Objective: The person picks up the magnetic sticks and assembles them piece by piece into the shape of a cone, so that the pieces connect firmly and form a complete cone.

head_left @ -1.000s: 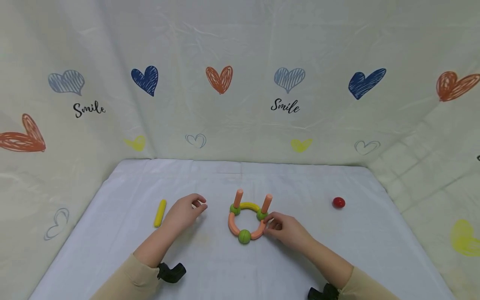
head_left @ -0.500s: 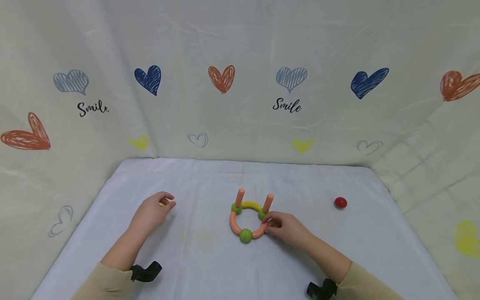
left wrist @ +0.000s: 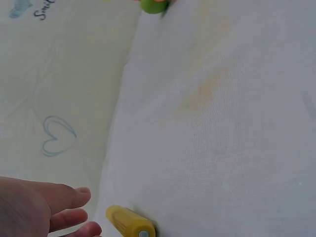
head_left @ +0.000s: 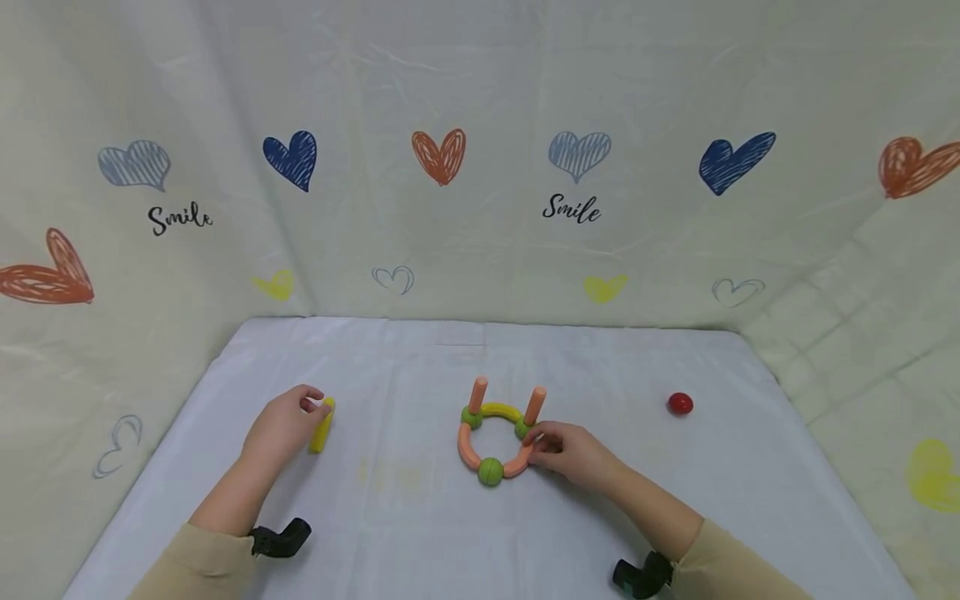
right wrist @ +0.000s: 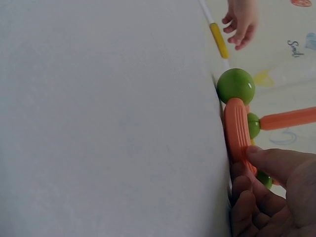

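A ring of toy building pieces lies on the white cloth: green balls (head_left: 491, 472) joined by orange curved rods (head_left: 468, 447) and a yellow curved rod (head_left: 500, 410). Two straight orange rods (head_left: 477, 395) stand up from its far balls. My right hand (head_left: 573, 454) pinches the ring's right orange curved rod (right wrist: 236, 123) between thumb and fingers. My left hand (head_left: 279, 427) is just left of a yellow rod (head_left: 322, 427), its fingertips by the far end. In the left wrist view, a gap shows between these loosely bent fingers and the yellow rod (left wrist: 129, 222).
A red ball (head_left: 680, 404) lies on the right side of the cloth-covered table (head_left: 600, 367). Behind and at the sides hangs a pale curtain (head_left: 480, 100) printed with hearts. Each wrist carries a black camera mount (head_left: 281, 538).
My left hand has moved left from between the yellow rod and the ring, passing over the rod to its left side. My right hand keeps its hold on the ring.
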Demonstrator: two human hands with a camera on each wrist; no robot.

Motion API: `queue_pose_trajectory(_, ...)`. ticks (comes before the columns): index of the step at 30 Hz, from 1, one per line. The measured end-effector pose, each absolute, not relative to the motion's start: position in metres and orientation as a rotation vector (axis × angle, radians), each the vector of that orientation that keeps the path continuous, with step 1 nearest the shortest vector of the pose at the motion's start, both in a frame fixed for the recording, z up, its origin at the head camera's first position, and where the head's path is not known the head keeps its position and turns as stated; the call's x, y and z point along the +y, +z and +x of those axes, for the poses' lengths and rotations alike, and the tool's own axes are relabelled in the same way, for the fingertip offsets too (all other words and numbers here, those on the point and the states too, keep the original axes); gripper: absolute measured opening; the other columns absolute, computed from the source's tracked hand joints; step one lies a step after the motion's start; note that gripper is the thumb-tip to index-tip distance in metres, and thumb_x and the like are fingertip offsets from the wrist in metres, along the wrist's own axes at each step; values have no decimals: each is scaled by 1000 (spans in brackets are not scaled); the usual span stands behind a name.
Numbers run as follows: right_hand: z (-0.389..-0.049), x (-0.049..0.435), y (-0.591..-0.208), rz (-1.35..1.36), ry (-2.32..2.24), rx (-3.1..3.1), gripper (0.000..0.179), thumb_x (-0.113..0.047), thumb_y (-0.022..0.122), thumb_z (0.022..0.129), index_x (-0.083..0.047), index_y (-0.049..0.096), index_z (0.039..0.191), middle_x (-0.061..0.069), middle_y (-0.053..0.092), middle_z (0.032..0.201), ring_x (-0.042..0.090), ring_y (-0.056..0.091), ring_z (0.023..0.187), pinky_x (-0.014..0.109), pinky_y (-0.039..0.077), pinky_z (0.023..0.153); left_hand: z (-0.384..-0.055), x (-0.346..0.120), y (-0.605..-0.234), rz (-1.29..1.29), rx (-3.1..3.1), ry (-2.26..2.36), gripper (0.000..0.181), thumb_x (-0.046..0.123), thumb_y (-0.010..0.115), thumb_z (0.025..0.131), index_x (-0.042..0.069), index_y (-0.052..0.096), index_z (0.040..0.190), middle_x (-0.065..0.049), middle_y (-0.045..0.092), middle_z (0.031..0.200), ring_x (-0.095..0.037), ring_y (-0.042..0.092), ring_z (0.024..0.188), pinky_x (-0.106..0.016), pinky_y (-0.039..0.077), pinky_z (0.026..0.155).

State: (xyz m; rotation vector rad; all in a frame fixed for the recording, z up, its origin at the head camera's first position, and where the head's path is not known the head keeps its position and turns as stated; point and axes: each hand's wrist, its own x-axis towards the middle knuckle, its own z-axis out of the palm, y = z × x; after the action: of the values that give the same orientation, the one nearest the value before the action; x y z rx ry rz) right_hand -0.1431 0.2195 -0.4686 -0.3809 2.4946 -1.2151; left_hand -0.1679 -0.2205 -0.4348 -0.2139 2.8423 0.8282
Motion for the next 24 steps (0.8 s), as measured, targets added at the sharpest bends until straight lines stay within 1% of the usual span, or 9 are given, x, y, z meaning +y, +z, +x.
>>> queue_pose_trajectory(5, -143, 220, -470, -384, -1202, 2504, 16, -17, 72, 91, -16, 70, 107, -5, 64, 85, 16, 57, 79, 26, 48, 67, -173, -223, -440, -236, 2786, 785, 46, 35, 62, 97, 2, 55, 128, -15, 60, 112, -28, 57, 91, -41, 46, 74)
queue_pose_trajectory(14, -144, 221, -472, -390, -1211, 2498, 15, -16, 73, 91, -16, 70, 106, -5, 64, 85, 16, 57, 79, 26, 48, 66, -181, -222, -447, -236, 2750, 723, 53, 36, 67, 93, -1, 53, 129, -20, 61, 115, -29, 59, 93, -40, 48, 73)
queue_pose_trajectory(18, -144, 220, -471, -381, -1209, 2498, 15, -16, 73, 91, -17, 70, 106, -5, 64, 86, 16, 57, 80, 26, 48, 67, -182, -222, -448, -235, 2756, 717, 53, 33, 68, 92, -2, 53, 128, -21, 61, 112, -28, 59, 90, -40, 48, 72)
queue_pose_trajectory(24, -143, 220, -467, -378, -1200, 2506, 16, -17, 73, 91, -15, 70, 107, -4, 64, 86, 15, 56, 80, 26, 47, 68, -182, -221, -447, -238, 2755, 721, 49, 30, 70, 91, -2, 54, 125, -18, 62, 105, -26, 58, 85, -38, 48, 68)
